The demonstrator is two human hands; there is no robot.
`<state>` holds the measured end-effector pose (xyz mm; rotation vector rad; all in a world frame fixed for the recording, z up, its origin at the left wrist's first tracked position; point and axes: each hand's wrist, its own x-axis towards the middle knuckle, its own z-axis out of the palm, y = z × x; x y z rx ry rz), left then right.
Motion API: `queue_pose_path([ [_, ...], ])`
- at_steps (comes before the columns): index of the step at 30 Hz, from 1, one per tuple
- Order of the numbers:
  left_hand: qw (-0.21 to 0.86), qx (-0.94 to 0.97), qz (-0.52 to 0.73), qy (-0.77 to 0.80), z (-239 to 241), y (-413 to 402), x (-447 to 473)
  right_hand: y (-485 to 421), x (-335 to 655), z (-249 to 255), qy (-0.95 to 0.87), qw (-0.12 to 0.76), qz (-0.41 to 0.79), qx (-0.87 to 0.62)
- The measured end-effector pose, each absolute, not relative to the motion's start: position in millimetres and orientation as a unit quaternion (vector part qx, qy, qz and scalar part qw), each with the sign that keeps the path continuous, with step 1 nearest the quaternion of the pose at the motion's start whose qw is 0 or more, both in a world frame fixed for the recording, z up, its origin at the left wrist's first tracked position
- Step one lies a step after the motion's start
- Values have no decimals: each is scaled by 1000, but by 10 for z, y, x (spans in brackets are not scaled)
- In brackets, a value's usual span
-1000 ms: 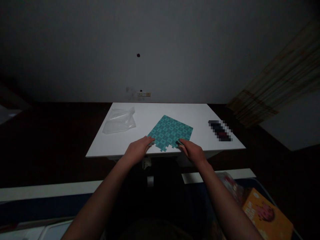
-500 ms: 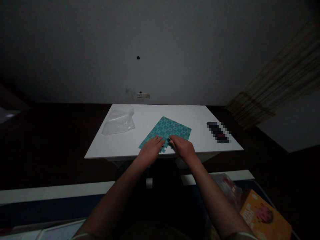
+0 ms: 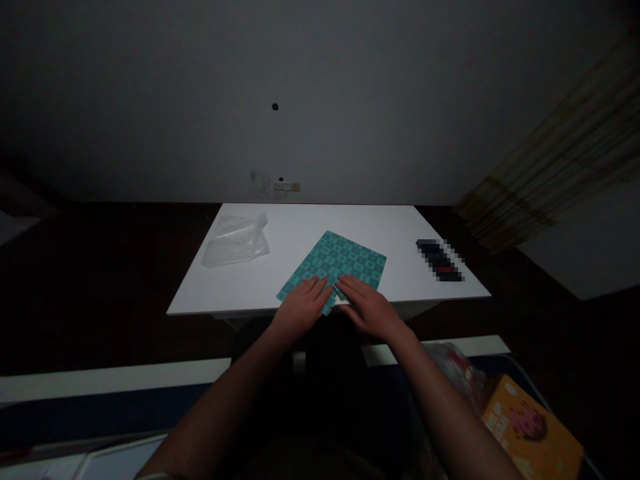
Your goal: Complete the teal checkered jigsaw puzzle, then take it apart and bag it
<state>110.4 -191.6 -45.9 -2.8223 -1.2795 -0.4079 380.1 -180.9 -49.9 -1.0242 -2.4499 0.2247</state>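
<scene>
A teal patterned jigsaw puzzle [image 3: 340, 260] lies assembled as a square on the white table [image 3: 300, 233], turned like a diamond. My left hand [image 3: 301, 307] rests flat on its near left corner, fingers stretched out. My right hand [image 3: 367, 305] lies flat beside it on the near right part, fingers also extended. The two hands almost touch at the fingertips and cover the puzzle's near edge.
A clear plastic bag [image 3: 236, 239] lies at the table's left rear. A dark pixelated object [image 3: 440, 260] sits at the right. An orange box [image 3: 533, 427] lies low at the right. The room around is dark, with a curtain [image 3: 560, 153] at the right.
Both hands came together from the puzzle's outer near corners to its near middle. Small pieces pinched in the fingers are gone and the gap in the near edge is covered.
</scene>
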Motion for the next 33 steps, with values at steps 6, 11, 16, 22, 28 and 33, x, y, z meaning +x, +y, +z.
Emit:
queue_pose_path([
  [6, -63, -888, -159, -428, -460, -1840, 1084, -1740, 3942, -543, -893, 261, 110, -351],
  [11, -173, -839, -229, -463, -423, -1780, 1026, -1615, 3958, -594, -871, 292, 102, -381],
  [16, -292, -775, -315, -463, -291, -1753, 988, -1501, 3860, -542, -822, 324, 137, -448],
  [22, -295, -719, -400, -486, -192, -1655, 778, -1459, 3889, -442, -742, 402, 156, -513],
  [28, -169, -809, -251, -503, -380, -1717, 359, -1509, 4114, -526, -782, 329, 72, -525],
  [33, -84, -861, -177, -470, -431, -1875, 295, -1616, 4117, -540, -837, 241, 29, -491],
])
